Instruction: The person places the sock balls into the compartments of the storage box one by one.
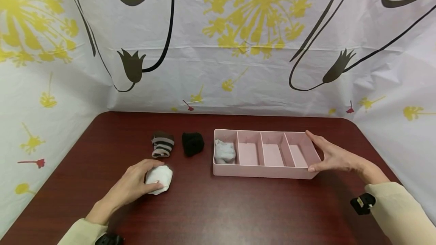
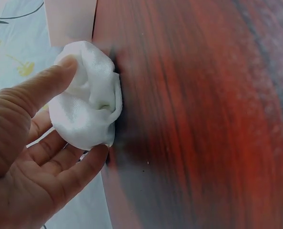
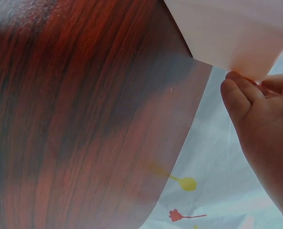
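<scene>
My left hand [image 1: 131, 182] holds a white balled-up sock [image 1: 162, 177] between thumb and fingers, low over the left part of the table. The left wrist view shows the thumb pressing one side of the white bundle and the fingertips at its other side. At the right, my right hand [image 1: 337, 158] grips the end of a pink divided box [image 1: 262, 171], thumb at the near corner and a finger at the far one. A light grey folded sock [image 1: 225, 152] fills the box's leftmost compartment; the other three compartments hold nothing.
Behind the left hand lie a striped rolled sock [image 1: 162, 144] and a black rolled sock [image 1: 192, 144], side by side, left of the box. The dark red wooden table [image 1: 238, 207] ends at a white patterned sheet [image 1: 218, 78] hanging behind and along both sides.
</scene>
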Tool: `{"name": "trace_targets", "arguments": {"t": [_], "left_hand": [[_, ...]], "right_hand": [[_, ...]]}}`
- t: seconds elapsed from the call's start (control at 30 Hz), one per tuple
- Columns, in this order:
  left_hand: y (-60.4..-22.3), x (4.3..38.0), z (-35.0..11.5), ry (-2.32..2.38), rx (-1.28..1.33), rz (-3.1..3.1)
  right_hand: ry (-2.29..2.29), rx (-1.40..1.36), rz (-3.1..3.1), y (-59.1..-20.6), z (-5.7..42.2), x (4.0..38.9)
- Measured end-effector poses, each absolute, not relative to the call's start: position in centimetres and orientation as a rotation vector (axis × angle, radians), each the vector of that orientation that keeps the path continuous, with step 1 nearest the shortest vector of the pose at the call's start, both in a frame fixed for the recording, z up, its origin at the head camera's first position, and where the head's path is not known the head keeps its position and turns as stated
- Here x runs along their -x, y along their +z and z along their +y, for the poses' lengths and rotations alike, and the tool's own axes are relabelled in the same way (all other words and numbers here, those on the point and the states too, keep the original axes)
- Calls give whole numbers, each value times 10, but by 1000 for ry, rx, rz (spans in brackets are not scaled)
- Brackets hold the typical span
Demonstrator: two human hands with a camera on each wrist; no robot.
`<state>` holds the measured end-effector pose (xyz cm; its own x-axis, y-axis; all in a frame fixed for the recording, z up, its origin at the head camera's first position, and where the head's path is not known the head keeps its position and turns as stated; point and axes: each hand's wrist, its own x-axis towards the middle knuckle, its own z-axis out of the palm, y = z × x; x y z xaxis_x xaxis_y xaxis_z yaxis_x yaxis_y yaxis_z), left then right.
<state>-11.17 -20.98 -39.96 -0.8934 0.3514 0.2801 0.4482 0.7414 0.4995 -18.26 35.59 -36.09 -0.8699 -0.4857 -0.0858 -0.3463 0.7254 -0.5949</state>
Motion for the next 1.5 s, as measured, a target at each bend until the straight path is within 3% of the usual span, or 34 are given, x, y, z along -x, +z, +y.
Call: {"name": "trace_targets", "arguments": {"t": [1.5], "left_hand": [[-396,113,-205,-813,691,-2639]], "right_hand": [[-863,643,2682,-361,357,184]]}}
